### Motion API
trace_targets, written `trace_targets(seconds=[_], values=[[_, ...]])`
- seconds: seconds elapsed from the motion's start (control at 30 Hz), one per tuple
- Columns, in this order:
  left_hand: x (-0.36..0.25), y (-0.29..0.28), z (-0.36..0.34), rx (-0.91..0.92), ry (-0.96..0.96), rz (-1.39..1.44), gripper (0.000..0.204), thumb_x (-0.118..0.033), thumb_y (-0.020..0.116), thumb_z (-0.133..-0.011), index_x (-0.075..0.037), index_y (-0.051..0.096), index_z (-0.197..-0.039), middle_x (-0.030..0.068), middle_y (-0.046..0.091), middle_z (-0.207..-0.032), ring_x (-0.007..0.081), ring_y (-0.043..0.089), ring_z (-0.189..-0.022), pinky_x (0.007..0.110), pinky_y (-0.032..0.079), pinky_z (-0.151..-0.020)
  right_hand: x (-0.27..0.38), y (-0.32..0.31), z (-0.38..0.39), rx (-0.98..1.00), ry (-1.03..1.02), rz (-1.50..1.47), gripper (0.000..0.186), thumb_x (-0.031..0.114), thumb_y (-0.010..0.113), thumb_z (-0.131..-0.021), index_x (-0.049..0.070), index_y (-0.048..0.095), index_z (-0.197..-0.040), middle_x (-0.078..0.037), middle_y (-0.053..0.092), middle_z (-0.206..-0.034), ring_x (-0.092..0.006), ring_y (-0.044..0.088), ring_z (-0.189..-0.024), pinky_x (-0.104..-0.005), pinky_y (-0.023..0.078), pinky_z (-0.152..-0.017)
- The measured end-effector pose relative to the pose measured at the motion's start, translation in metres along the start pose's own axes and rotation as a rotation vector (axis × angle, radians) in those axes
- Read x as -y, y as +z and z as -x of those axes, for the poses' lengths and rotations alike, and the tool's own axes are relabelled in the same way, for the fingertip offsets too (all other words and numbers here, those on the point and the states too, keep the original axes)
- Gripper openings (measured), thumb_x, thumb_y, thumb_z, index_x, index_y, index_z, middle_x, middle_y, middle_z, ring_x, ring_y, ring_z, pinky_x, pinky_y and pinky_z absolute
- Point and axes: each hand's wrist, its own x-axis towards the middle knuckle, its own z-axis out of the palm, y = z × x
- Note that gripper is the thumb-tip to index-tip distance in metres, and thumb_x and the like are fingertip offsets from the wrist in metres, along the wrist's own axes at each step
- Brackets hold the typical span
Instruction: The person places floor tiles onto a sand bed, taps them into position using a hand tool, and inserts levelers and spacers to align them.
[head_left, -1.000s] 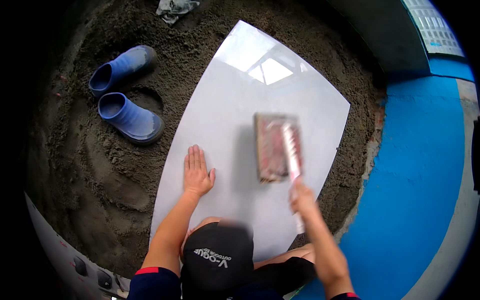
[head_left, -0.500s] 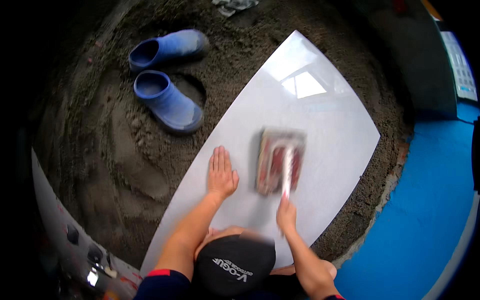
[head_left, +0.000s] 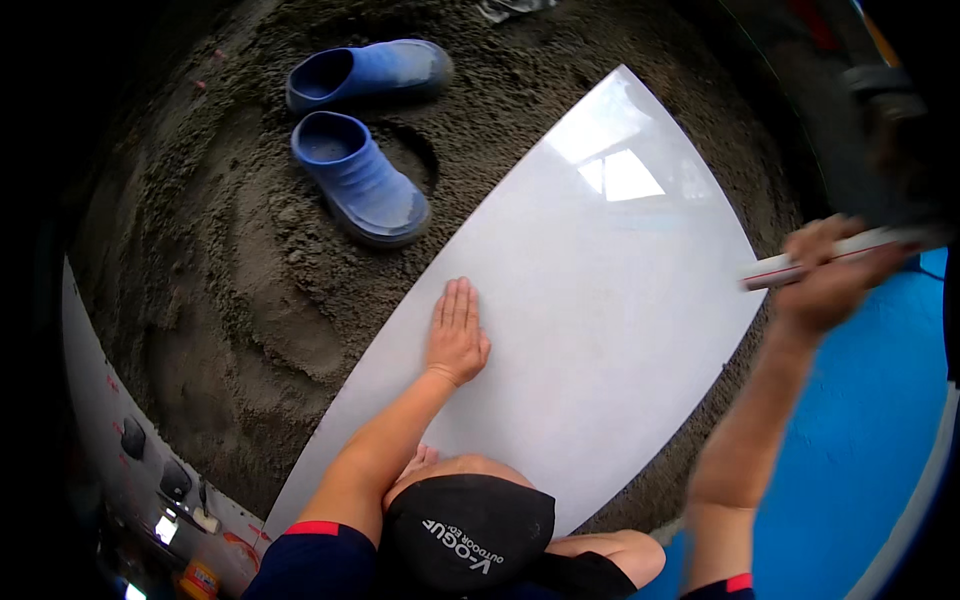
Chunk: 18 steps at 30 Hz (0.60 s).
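A large, glossy pale-grey tile (head_left: 590,290) lies on dark, damp sand-like bedding. My left hand (head_left: 458,335) rests flat on it, near the left edge, fingers stretched out. Past the tile's right edge, my right hand (head_left: 825,275) is wrapped round the white, red-striped handle of a mallet (head_left: 768,273). The butt of that handle points toward the tile. The mallet's head is lost in the dark, blurred right rim of the picture.
Two blue slip-on rubber shoes (head_left: 365,185) sit in the bedding (head_left: 230,260) beyond the tile's left edge. A bright blue surface (head_left: 850,430) borders the right side. At lower left, a pale slab edge (head_left: 100,390) carries small dark items.
My right hand has swung the mallet from over the middle of the tile out to the right. My left hand stays flat on the tile. The view has shifted slightly.
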Motion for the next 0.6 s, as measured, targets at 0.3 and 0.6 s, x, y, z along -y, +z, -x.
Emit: trace_targets(seconds=[0.3, 0.6], values=[[0.006, -0.002, 0.004, -0.084, 0.023, 0.062, 0.073, -0.022, 0.047, -0.079, 0.01, 0.03, -0.142, 0.0246, 0.025, -0.153, 0.0383, 0.02, -0.144, 0.048, 0.015, -0.118, -0.038, -0.025, 0.303, 0.872, 0.967, 0.415, 0.047, 0.037, 0.037, -0.099, -0.006, 0.057, -0.102, -0.017, 0.063, -0.083, -0.0305, 0.058, -0.069, -0.0459, 0.044, -0.061], [0.005, 0.001, 0.001, 0.041, 0.065, -0.025, 0.074, -0.022, 0.048, -0.08, 0.009, 0.026, -0.144, 0.0232, 0.019, -0.155, 0.0376, 0.015, -0.145, 0.048, 0.015, -0.118, 0.086, -0.054, -0.018, 0.215, 0.369, -0.293, 0.044, 0.051, 0.032, -0.102, 0.011, 0.051, -0.097, 0.005, 0.041, -0.057, -0.0025, 0.038, -0.043, -0.0176, 0.032, -0.037]])
